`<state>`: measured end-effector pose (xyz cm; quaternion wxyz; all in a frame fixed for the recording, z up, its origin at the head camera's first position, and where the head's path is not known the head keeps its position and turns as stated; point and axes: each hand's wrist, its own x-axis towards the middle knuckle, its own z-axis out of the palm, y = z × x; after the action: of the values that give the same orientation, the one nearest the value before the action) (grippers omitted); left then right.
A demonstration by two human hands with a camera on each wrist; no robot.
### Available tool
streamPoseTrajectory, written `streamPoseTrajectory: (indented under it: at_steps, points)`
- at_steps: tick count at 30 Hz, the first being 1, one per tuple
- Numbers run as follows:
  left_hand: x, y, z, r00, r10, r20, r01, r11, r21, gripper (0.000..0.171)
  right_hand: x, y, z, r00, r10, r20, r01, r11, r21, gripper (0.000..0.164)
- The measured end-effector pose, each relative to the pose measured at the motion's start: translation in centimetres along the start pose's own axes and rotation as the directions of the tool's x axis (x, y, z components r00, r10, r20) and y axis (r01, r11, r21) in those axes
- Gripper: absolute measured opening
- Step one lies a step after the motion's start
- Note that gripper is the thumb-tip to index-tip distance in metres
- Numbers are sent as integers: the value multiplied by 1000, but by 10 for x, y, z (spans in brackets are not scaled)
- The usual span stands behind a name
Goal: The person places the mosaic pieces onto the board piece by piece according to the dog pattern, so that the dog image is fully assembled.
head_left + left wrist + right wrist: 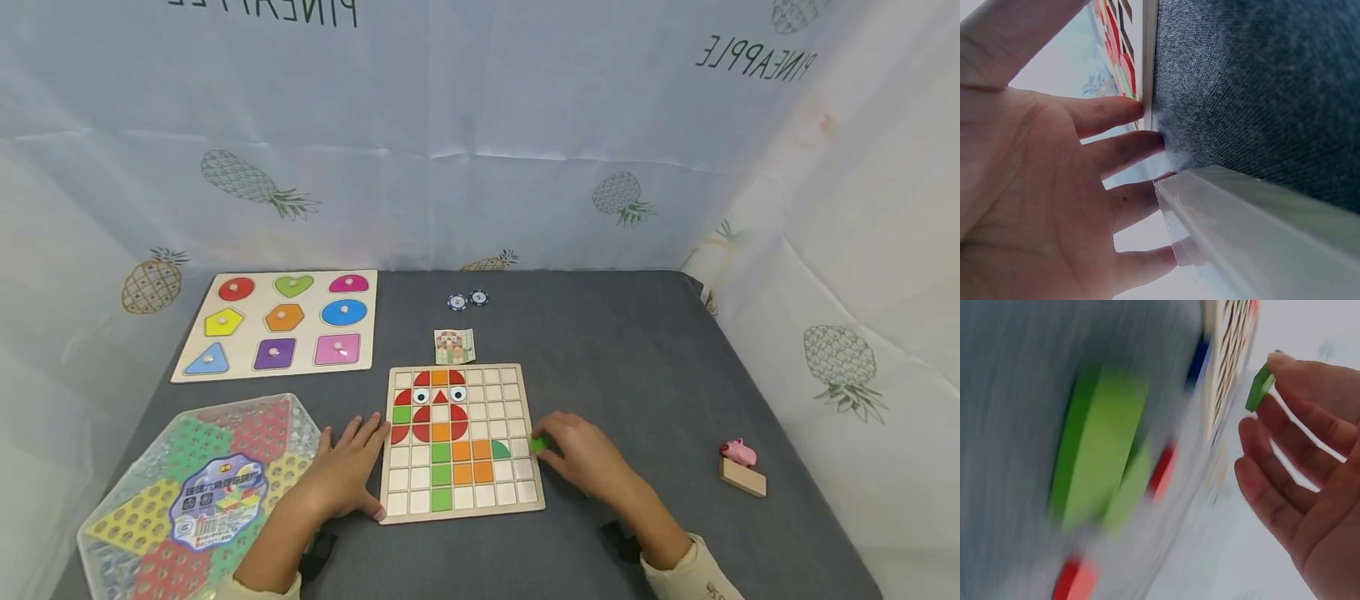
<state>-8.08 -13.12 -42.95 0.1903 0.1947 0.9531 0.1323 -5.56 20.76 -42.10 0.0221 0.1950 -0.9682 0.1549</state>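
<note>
A wooden grid board (487, 497) lies flat on the dark table, holding red, orange, green and eye-printed tiles. My left hand (345, 471) has its fingers spread along the board's left edge, the thumb at the near left corner. In the left wrist view, fingertips (1129, 110) meet the board's side, and the lower fingers pass behind a clear plastic box (1235, 231). At the board's right edge, my right hand (581, 454) pinches a small green tile (1260, 387) between thumb and index finger. Its other fingers are loosely bent.
Loose green blocks (1100, 444), red blocks (1163, 470) and a blue block (1198, 359) lie near my right hand. A shape puzzle (251, 325), a pattern card (454, 347) and two chips (468, 300) sit farther back. A pink pig figure (738, 452) stands by a wooden block (742, 477).
</note>
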Motion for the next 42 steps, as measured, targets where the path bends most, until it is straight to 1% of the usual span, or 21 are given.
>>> streamPoseTrajectory:
  at_steps: [2,4,9,14,22,29,36,39,42]
  points:
    - [0,0,0,1000,-3,1,3,1000,0,118,2,-14,5,997,-74,27,73,997,14,23]
    - [1,-1,0,1000,-4,1,4,1000,3,118,3,-23,11,990,-132,47,131,991,18,19]
    - [1,-1,1,1000,-4,1,4,1000,4,117,4,-33,24,978,-196,64,195,980,29,13]
    - [0,-1,1,1000,-6,0,6,1000,4,117,3,-34,29,978,-194,71,190,980,61,11]
    - [0,-1,1,1000,-3,4,3,1000,5,117,1,-33,30,986,-145,76,137,986,95,10]
    - [-1,1,0,1000,-1,4,1,1000,1,116,1,-30,30,984,-160,73,149,980,129,11]
    - [0,1,0,1000,-7,16,7,1000,11,116,2,-29,31,982,-180,62,170,976,138,10]
    - [0,1,1,1000,-7,15,7,1000,15,116,3,-29,30,980,-185,76,173,975,142,10]
    - [0,1,1,1000,-11,15,10,1000,23,117,3,-27,28,977,-180,110,164,976,143,11]
